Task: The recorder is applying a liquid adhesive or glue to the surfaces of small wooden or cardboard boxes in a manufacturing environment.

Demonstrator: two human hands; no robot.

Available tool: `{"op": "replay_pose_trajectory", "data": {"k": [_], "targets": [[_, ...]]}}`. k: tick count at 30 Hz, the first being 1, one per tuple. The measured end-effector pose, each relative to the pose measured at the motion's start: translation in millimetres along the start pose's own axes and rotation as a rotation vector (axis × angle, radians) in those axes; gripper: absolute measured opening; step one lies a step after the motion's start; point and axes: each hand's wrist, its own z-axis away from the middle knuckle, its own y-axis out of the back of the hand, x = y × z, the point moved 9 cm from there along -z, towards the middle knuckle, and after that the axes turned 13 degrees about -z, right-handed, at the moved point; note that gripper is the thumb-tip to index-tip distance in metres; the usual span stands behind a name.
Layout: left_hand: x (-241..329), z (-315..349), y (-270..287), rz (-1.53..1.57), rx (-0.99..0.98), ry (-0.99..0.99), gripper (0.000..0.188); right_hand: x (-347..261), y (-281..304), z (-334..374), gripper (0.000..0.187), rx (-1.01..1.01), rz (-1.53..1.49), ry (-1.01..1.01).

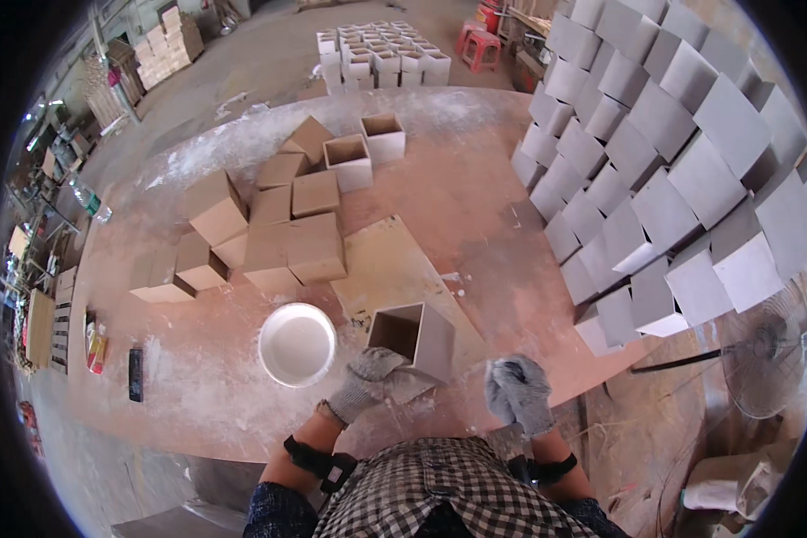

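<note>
A box (437,345) with white outer sides and a bare brown inside stands on the table in front of me, its open end showing. My left hand (369,377), in a grey knit glove, is closed on the near left edge of this box. To the right of the box and apart from it, my right hand (518,394), also gloved, has its fingers curled in. Whatever those fingers may hold is hidden. A white bowl (298,345) of white liquid stands left of the box. Under the box lies a stained yellowish board (390,264).
Several plain brown boxes (316,249) sit grouped at left centre, with two white-sided ones (348,162) behind. Tall stacks of white boxes (663,206) line the table's right side. A black phone (135,375) and a plastic bottle (90,199) are left. A fan (767,368) stands lower right.
</note>
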Motion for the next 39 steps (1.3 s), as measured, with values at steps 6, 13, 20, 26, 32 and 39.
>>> {"op": "replay_pose_trajectory", "data": {"k": [6, 13, 20, 26, 32, 39], "targets": [[-18.6, 22.0, 30.9, 0.346, -0.068, 0.266, 0.033, 16.6, 33.4, -13.1, 0.009, 0.15, -0.226, -0.073], [-5.9, 51.7, 74.2, 0.479, 0.034, 0.521, 0.035, 21.1, 18.9, -23.3, 0.008, 0.145, -0.294, -0.063], [-6.1, 35.4, 73.9, 1.772, 0.566, 0.924, 0.032, 25.8, 12.7, -24.1, 0.015, 0.145, -0.198, -0.052], [-39.9, 61.1, 37.3, 1.854, 0.714, 0.97, 0.031, 32.8, 13.4, -19.1, 0.011, 0.152, -0.108, -0.012], [-44.2, 62.0, 24.1, 1.963, 0.778, 1.056, 0.023, 44.4, 27.6, -15.0, 0.008, 0.168, -0.115, -0.048], [-52.5, 62.7, 38.4, 1.949, 0.911, 1.005, 0.035, 50.6, 8.2, -16.4, 0.007, 0.108, -0.25, -0.16]]}}
